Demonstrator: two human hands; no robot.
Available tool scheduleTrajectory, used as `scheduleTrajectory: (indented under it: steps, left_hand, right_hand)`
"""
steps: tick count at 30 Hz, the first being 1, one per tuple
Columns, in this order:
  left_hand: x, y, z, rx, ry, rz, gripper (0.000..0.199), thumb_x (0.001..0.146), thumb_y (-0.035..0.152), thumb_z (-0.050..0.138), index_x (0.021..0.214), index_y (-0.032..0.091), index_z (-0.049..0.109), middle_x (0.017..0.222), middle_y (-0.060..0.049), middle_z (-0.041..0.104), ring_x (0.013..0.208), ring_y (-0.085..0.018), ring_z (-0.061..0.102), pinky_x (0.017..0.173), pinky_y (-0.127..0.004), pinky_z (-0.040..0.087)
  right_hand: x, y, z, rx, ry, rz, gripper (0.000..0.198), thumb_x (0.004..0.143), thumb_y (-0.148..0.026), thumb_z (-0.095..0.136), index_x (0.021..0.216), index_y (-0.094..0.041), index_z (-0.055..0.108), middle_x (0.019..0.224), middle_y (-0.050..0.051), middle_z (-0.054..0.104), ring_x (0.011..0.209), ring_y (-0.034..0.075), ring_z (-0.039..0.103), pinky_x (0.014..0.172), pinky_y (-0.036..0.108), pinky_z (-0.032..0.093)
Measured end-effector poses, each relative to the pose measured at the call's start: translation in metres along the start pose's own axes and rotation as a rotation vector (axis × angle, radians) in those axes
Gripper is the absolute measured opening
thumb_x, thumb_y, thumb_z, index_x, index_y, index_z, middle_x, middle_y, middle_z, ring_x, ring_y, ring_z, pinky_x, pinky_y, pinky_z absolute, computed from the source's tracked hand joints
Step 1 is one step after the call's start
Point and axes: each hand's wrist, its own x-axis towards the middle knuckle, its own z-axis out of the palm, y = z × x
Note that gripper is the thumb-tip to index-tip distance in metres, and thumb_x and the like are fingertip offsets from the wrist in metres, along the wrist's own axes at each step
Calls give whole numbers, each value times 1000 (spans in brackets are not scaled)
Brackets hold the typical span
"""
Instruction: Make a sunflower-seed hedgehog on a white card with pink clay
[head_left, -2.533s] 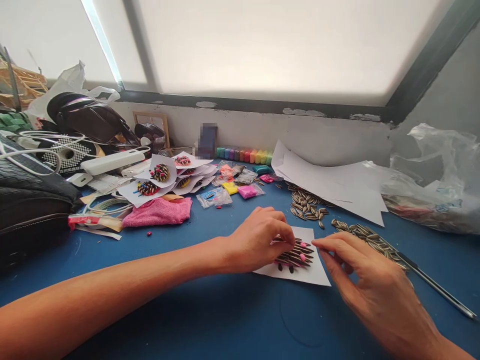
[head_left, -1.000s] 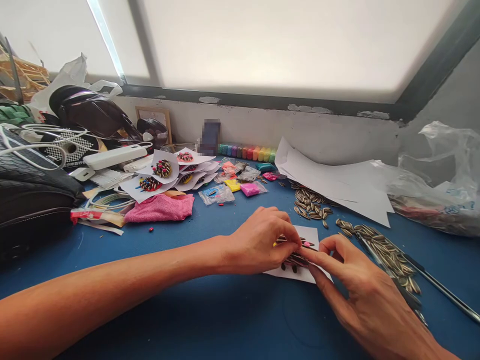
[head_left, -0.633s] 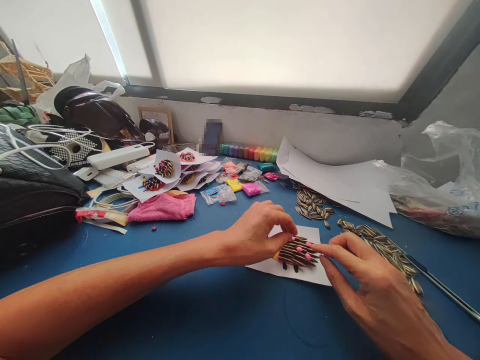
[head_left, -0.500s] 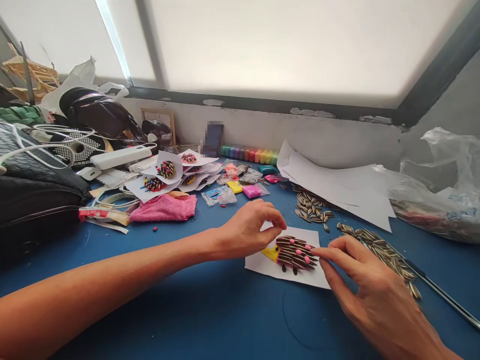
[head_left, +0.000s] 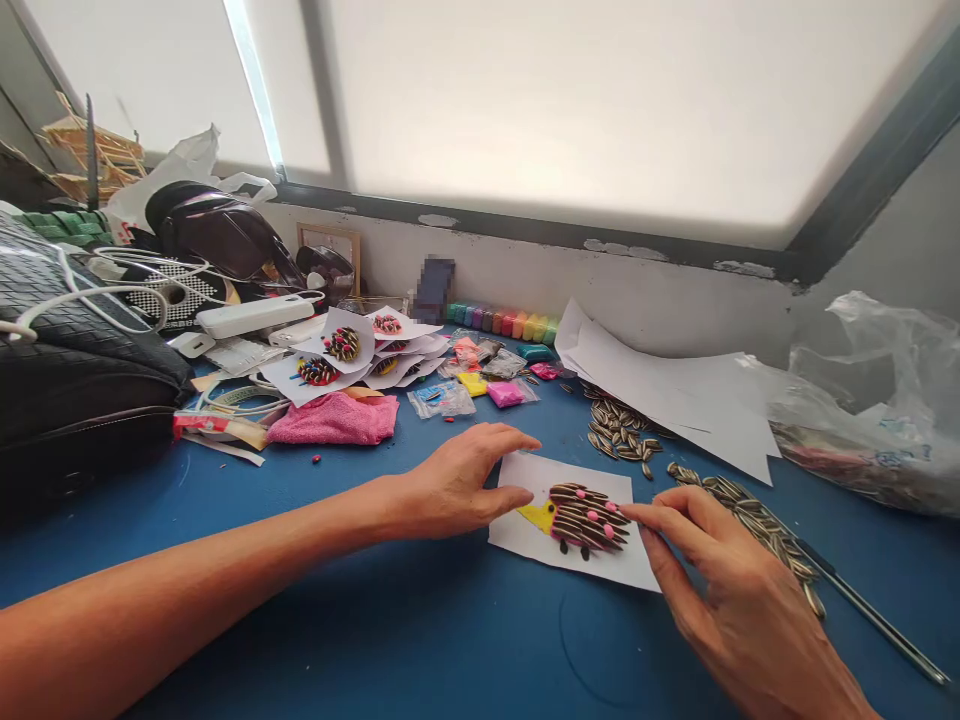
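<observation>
A white paper card (head_left: 630,571) lies on the blue table, bearing a hedgehog (head_left: 589,518) made of striped sunflower seeds with a yellow clay snout, pink clay dots and small black feet. My left hand (head_left: 461,478) is over the card's left edge, thumb and fingers apart, holding nothing. At the hedgehog's right end, my right hand (head_left: 724,560) has its thumb and forefinger in a pinch, the forefinger's tip by the seeds and a pink dot. Whatever lies between those fingertips is hidden or too small to make out.
Loose sunflower seeds (head_left: 757,515) and a thin metal rod (head_left: 870,605) lie right of the card. Behind are white sheets (head_left: 675,390), clay packets (head_left: 510,392) and a stack of hedgehog cards (head_left: 352,375). A pink cloth (head_left: 334,418) and black bag (head_left: 82,400) stand left.
My left hand has drawn back to the left from the hedgehog's head, its thumb and fingers spreading apart. My right hand stays at the hedgehog's right end. The view has shifted slightly.
</observation>
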Motion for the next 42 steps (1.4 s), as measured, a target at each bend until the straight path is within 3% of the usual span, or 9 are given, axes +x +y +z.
scheduleTrajectory:
  steps: [3,6,11,17,24,31,37,40,42]
  left_hand:
    - [-7,2,-5,-2,-146,-10,86,74,41,77,148,18,38,154,-15,37,143,-32,32,117,-49,27]
    - [-10,4,-4,26,-249,-21,101,69,44,81,153,19,29,160,-17,22,149,-35,18,119,-53,22]
    - [-10,4,0,56,-292,-52,97,75,46,75,154,16,26,160,-17,21,150,-33,14,121,-51,18]
    - [-10,5,-1,15,-286,-33,92,76,41,76,152,17,31,159,-17,27,149,-34,18,120,-54,18]
    - [-8,4,-5,0,-279,0,90,75,35,78,150,16,33,156,-17,32,148,-34,21,119,-53,20]
    - [-7,-2,-3,-49,-223,34,84,76,35,77,148,17,37,155,-18,35,145,-33,28,118,-51,25]
    - [-7,-2,-7,-42,-261,13,87,76,37,77,149,16,35,156,-18,31,147,-32,24,120,-50,22]
    - [-5,-2,-10,-74,-263,2,89,75,41,78,150,16,36,157,-17,31,147,-33,24,119,-50,23]
    - [-4,-3,-10,-113,-233,-13,86,76,44,76,148,19,38,156,-15,34,146,-32,27,119,-49,24]
  right_hand:
    - [0,0,1,36,-57,-16,27,95,-23,46,110,-26,69,92,4,61,71,13,64,60,22,51]
    - [2,4,-3,17,-2,52,29,95,-26,46,116,-26,67,96,5,64,71,14,65,60,24,53]
    - [3,22,-9,-74,-34,292,29,91,-37,45,87,-24,71,77,4,72,61,20,67,50,30,50]
    - [7,29,5,-18,-134,429,36,87,-42,44,92,-23,74,89,8,75,78,25,71,67,38,56]
    - [31,22,8,127,-220,451,35,86,-49,48,75,-23,68,58,0,63,47,17,56,43,28,44]
    - [27,10,8,275,-154,490,33,90,-50,43,73,-25,56,58,-1,62,48,15,55,47,26,45]
    - [29,10,7,676,-342,767,33,74,-56,60,72,-24,52,53,-3,56,46,15,53,40,25,40]
    - [29,14,6,749,-367,857,34,71,-56,62,70,-24,53,49,-6,52,38,11,44,38,24,36]
    - [28,18,6,801,-372,897,33,69,-55,65,70,-23,55,51,-5,57,40,12,49,40,25,39]
